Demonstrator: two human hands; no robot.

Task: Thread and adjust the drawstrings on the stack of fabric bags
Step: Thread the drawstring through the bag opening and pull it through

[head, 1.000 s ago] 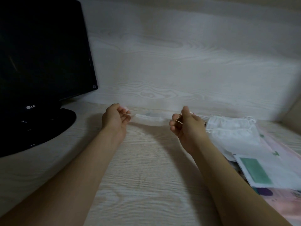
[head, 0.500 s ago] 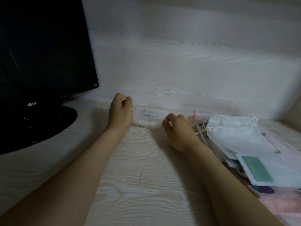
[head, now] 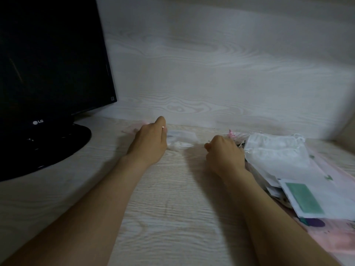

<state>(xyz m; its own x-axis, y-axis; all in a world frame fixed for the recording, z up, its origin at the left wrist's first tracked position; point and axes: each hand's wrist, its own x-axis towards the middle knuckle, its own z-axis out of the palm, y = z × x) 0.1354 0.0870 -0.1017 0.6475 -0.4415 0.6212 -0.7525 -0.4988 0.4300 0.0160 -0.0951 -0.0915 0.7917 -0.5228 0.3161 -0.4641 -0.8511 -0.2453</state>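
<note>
Caught mid-adjustment of one small sheer white fabric bag, laid flat on the pale wood-grain counter near the back wall and spanning the gap between both hands. Placed the left hand over the bag's left end, back of the hand to the camera, fingers hidden beneath; could not tell whether grasping a cord or merely pressing. Held the right hand just beside the bag's right end, fingers curled into a loose fist; possibly pinching a fine drawstring, too thin and blurred to confirm. Set the stack of white fabric drawstring bags at the right, just beyond the right hand, atop loose papers including a white sheet with a green rectangle; small pink ribbon visible behind the right knuckles. Stood a black flat-screen monitor well apart on the left. Judged as the cinching step: drawing cord ends outward to even the channel. Best done with equal, opposite, level pulls along the bag's mouth, low to the counter, so as to gather the thin weave evenly and not to one side; slow tension advised, given a sheer fabric likely to snag or pucker and a short cord end liable to slip back into the hem.
</note>
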